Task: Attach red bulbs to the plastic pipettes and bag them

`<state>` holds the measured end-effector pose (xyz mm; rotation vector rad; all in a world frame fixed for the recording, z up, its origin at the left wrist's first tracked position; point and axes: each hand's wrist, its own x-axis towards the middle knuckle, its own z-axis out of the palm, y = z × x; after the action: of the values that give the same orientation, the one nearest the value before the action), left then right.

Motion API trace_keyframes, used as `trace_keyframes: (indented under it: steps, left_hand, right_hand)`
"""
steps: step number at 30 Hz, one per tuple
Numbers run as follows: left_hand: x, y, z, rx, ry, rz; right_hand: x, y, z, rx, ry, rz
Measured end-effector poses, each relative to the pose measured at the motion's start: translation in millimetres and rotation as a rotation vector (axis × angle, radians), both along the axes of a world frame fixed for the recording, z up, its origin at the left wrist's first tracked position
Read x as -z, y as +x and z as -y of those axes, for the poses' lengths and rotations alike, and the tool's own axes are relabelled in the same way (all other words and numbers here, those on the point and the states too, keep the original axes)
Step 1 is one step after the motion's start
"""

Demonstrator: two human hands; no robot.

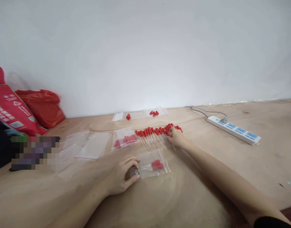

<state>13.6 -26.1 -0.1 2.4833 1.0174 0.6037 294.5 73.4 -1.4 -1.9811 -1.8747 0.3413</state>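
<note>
Head view, lower centre: the left hand (120,177) holds a clear bag (145,158), best kept steady while the right hand (177,137), grip unclear, touches red-tipped sticks (149,130).

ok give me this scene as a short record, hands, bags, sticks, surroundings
left hand: curled around a partly hidden brown thing, at the left end of the near clear bag
right hand: fingers at the right part of the row of red-ended sticks; grip unclear
near clear bag: lies flat, two red ends showing
left of the row: a bag with red-ended sticks, then flat clear bags
right side: white power strip, one plug in
</note>
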Motion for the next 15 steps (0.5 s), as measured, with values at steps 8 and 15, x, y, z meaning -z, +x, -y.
trace_keyframes:
  steps: [8, 15]
  left_hand:
    - [2.3, -1.3, -2.2, 0.039, 0.043, -0.011]
    - [3.3, -1.5, -1.6, 0.039, 0.053, -0.007]
  right_hand:
    - [-2.9, -14.2, -4.0, 0.068, -0.085, 0.042]
    - [-9.4, 11.0, 3.4, 0.011, -0.046, -0.027]
